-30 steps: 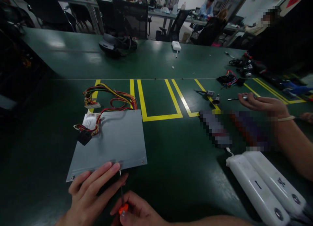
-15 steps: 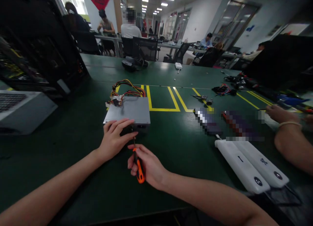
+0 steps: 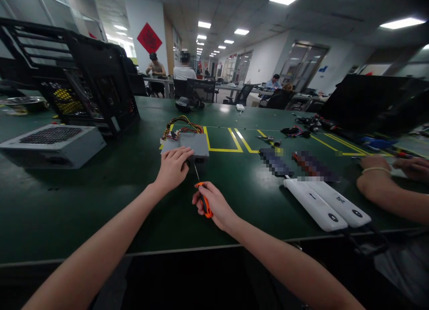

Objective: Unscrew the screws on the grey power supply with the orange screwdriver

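- Green table [image 3: 161,240]. PSU [image 3: 201,143] lies flat near the middle, ahead of the hands; its coloured cables [image 3: 183,119] heap at the rear edge, over yellow tape [image 3: 225,150].
- Left: second PSU [image 3: 82,149], grille up, well apart from the first. Black case [image 3: 98,84] upright behind it; metal bowl [image 3: 31,103] farther off.
- Right: two white packs [image 3: 314,203] side by side, two pixelated slabs [image 3: 276,162] just beyond. Small metal parts [image 3: 275,142] and dark wires [image 3: 295,131] farther back.
- Co-worker's hand [image 3: 374,162] rests at the right, well clear of the PSU.
- In the way: left hand covers the PSU's near left corner and part of its front face.
- Against half a second ago: view tipped up, more ceiling showing, table's near edge now across the frame. Gap between the two hands wider; right hand lower and off to the right of the left thumb.
- Left hand: fingers laid nearly straight on the PSU's top, thumb bent down by the front.
- Right hand [image 3: 216,203]: fingers curled round the orange-black screwdriver [image 3: 205,206], shaft pointing up at the PSU's front. Tip contact: cannot tell.
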Motion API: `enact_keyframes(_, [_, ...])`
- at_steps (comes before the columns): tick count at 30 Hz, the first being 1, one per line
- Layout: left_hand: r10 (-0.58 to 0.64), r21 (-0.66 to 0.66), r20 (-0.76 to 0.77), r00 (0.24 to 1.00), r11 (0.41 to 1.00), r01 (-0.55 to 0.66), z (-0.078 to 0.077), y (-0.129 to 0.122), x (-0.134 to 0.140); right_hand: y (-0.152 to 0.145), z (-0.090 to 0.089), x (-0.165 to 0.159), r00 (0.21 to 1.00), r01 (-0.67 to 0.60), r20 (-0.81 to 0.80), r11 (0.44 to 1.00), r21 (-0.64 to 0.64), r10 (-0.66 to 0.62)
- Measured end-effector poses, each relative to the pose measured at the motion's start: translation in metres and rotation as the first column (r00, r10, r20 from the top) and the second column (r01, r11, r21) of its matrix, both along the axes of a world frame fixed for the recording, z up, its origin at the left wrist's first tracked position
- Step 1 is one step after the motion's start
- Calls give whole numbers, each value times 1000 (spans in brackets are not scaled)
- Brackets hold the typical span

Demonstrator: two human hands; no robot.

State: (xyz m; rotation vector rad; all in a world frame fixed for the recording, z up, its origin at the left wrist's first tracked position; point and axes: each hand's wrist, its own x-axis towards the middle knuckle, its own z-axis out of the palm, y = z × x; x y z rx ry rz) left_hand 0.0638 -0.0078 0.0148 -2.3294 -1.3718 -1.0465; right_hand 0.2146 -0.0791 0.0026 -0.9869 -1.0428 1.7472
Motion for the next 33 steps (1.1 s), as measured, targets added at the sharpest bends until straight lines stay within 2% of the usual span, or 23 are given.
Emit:
enact_keyframes(8, [1,-13,5,1000,1000,-1,4,-13,1,-12,3,-1,1000,-21,-23,1000,-16,21])
enact_keyframes(12, [-1,-3,19,1000,1000,1,4,-13,0,-15,1,0,1000,10,-24,1000,-1,-10])
enact_keyframes(17, [4,-3,31,1000,1000,-4,3,-14,1,-21,-1,-3,992,59,-109,998,-36,-63])
enact_keyframes(25, [77,-24,61,995,997,-76,3,-15,7,-22,-3,-6,983,100,-146,994,-54,-107])
enact_keyframes(30, [38,-6,14,999,999,-38,-1,-15,4,-24,-3,-9,984,109,-135,993,-39,-113])
enact_keyframes(33, [55,9,-1,998,998,-55,-5,-15,6,-24,-3,-10,985,106,-131,994,-33,-109])
